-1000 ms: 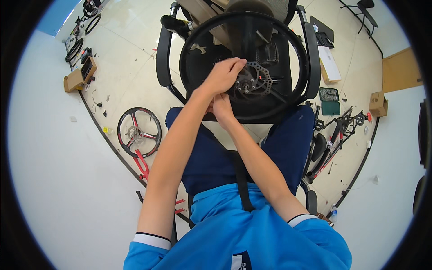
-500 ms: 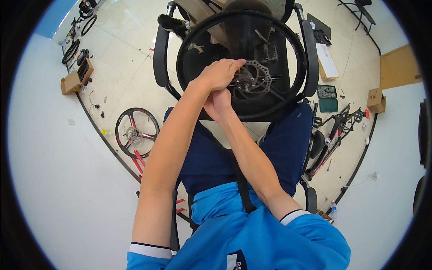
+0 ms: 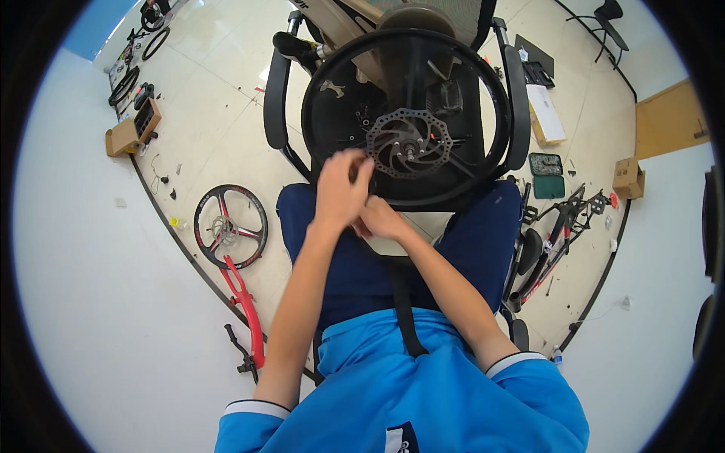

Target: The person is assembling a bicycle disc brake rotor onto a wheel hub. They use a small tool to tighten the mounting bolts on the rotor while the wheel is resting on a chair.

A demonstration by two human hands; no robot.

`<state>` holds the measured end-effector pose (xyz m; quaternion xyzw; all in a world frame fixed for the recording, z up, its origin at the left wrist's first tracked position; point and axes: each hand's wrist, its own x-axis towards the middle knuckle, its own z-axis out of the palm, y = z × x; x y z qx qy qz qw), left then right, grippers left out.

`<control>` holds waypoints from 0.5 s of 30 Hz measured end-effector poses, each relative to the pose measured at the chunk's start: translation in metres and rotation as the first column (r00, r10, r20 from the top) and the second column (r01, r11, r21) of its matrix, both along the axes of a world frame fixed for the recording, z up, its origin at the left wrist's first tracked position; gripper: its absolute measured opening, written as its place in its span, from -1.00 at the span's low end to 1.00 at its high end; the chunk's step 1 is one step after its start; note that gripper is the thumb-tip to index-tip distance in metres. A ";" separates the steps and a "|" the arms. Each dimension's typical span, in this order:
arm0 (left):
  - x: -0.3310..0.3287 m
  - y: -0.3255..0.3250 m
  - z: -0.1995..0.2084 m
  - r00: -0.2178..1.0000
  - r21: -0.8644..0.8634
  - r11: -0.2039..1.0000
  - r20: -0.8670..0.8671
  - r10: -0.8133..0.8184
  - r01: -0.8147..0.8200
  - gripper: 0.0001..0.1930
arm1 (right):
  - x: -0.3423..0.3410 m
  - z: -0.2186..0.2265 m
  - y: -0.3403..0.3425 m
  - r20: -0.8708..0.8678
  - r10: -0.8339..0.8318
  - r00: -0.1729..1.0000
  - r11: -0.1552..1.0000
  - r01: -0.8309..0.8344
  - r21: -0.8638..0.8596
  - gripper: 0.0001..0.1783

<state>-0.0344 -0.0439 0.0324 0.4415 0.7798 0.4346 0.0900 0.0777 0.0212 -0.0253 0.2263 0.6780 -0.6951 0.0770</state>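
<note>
A black spoked bicycle wheel (image 3: pixel 423 201) lies flat across the seat of an office chair. At its hub a silver brake rotor (image 3: pixel 411 164) with a drilled edge faces up. My left hand (image 3: pixel 337 190) curls over the near left part of the wheel's rim, its thumb beside the rotor's edge and its fingertips slightly blurred. Just below and right of it, my right hand (image 3: pixel 381 219) is closed at the near rim, fingers bent inward. Whatever lies in the right hand is hidden. Small dark parts (image 3: pixel 364 121) rest on the seat inside the wheel, near a pedal (image 3: pixel 445 97).
The chair's armrests (image 3: pixel 276 106) flank the wheel. On the left floor are another wheel (image 3: pixel 230 226), a red frame part (image 3: pixel 253 325) and an open carton (image 3: pixel 136 128). Rightward lie a dark bike frame (image 3: pixel 563 234), a green case (image 3: pixel 547 185) and a white box (image 3: pixel 545 113).
Both hands have drawn back from over the rotor to the wheel's near left rim, uncovering the rotor. The view has shifted slightly, and more of the red frame part shows.
</note>
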 end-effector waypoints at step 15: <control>0.084 0.035 0.007 0.352 0.042 0.995 0.936 -0.007 -0.092 -0.75 | 0.108 0.112 0.084 -0.140 0.209 0.968 0.097 0.122 0.988 -0.85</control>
